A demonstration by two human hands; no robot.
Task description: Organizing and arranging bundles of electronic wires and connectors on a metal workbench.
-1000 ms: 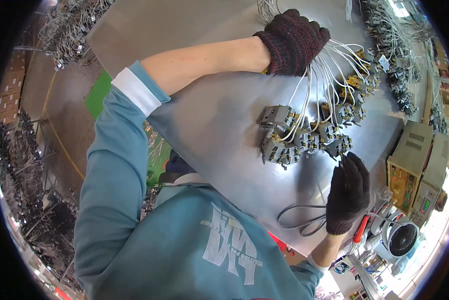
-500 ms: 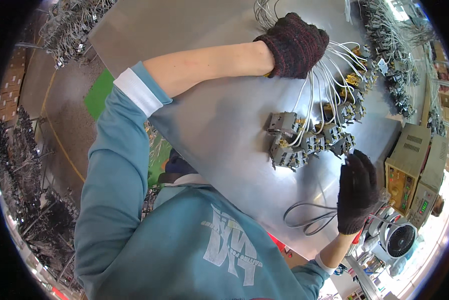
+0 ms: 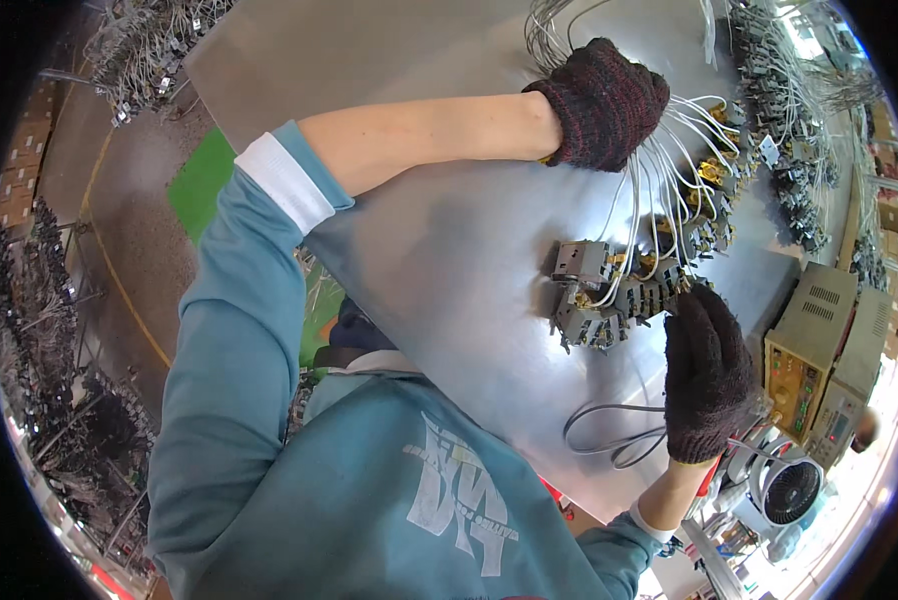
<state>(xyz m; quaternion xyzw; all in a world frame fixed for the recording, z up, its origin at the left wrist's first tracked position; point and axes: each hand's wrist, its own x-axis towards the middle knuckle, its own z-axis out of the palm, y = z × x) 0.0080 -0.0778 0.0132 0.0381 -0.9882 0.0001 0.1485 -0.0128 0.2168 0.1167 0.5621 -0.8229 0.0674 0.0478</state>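
Right hand (image 3: 707, 375) has risen, seemingly touching the switch cluster (image 3: 614, 290).

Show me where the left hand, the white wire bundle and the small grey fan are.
left hand (image 3: 609, 100), head view, back of the dark knit glove.
white wire bundle (image 3: 659, 190), head view, mid-length of the strands.
small grey fan (image 3: 791, 492), head view, centre of its round grille.

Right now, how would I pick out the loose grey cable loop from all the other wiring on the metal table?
Start at the big bare metal table and go to its near edge. There the grey cable loop lies flat, just beside the right hand. Unlike the white wires fanning from the left hand to the switch blocks, it is coiled, darker and joined to no block.
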